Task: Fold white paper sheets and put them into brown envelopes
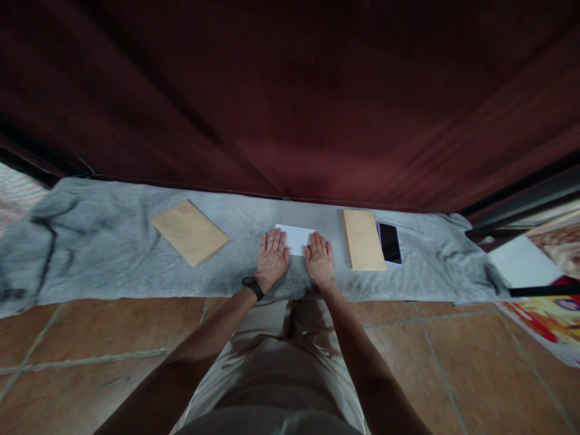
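Note:
A small white sheet of paper (296,240) lies flat on the grey cloth (136,260) in front of me. My left hand (272,257) rests palm down over its left edge, fingers stretched out and pointing away from me. On the opposite edge lies my right hand (319,257), also flat with straight fingers. Neither hand grips anything. A single brown envelope (190,232) sits at an angle to the left. To the right is a stack of brown envelopes (365,240), nearer my right hand.
A phone (389,243) with a dark screen lies against the right side of the stack. The cloth covers a long narrow surface, backed by a dark red panel (290,121). Brown floor tiles (430,344) show below. A colourful printed bag (550,323) is at far right.

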{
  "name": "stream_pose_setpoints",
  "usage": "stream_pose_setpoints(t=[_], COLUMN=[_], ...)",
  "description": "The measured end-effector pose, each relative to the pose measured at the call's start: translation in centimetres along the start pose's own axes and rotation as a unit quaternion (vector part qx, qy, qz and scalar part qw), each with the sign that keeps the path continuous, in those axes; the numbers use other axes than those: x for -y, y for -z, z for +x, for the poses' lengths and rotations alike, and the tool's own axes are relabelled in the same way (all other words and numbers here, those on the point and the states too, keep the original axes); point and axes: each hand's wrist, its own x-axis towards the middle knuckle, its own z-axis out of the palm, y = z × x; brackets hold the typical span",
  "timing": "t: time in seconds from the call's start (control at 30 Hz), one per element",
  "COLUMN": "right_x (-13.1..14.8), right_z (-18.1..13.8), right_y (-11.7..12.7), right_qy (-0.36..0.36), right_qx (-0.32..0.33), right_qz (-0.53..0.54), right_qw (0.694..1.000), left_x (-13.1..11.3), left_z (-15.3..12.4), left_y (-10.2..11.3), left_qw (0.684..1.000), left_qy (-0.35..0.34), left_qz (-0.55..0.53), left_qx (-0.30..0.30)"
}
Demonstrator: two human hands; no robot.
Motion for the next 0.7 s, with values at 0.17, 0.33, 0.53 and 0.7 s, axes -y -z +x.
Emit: stream_pose_setpoints(t=[0.17,0.33,0.53,0.7], right_x=[0.1,-0.2,-0.1,0.0], right_z=[0.0,0.0,0.1,0.1], right_y=[0.0,0.0,-0.1,-0.2], right_qy=[-0.002,-0.001,-0.009,-0.014], right_qx=[0.004,0.022,0.008,-0.001], right_qz=[0.002,0.002,0.009,0.012], right_qw=[1.0,1.0,1.0,1.0], left_x=[-2.4,-4.4,-3.4,-2.6], left_z=[0.6,1.9,2.7,2.7], left_y=[-0.6,-1.2,-1.6,-1.8], left_qw=[0.996,0.992,0.994,0.996], left_qy=[-0.081,-0.113,-0.101,-0.084], left_qz=[-0.022,-0.038,-0.029,-0.02], left_qx=[0.003,0.035,0.024,0.019])
